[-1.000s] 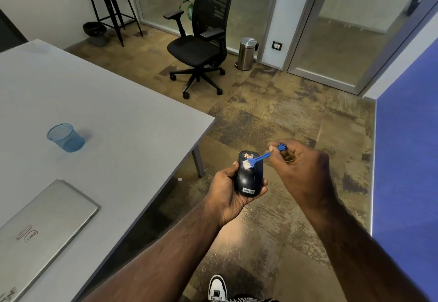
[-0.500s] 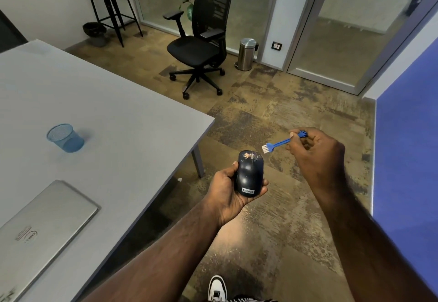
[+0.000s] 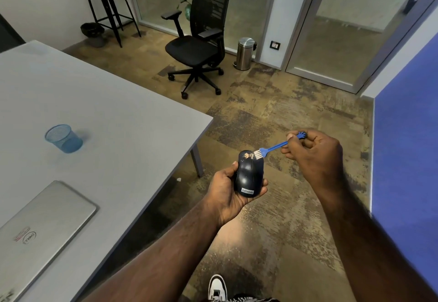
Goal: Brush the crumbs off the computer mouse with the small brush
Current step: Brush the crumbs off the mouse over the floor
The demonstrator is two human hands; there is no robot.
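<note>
Crumbs (image 3: 246,155) cling to the mouse (image 3: 249,175) your left hand (image 3: 226,194) cradles mid-frame; your right hand (image 3: 312,152) pinches the brush (image 3: 272,147), bristles touching its top.

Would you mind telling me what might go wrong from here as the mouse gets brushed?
The crumbs sit at the far end of the mouse, held over the floor, so they would likely land there. The left hand only cradles the mouse, so a firm stroke might tip it out. The right hand pinches the brush near its tail, so it may twist.
</note>
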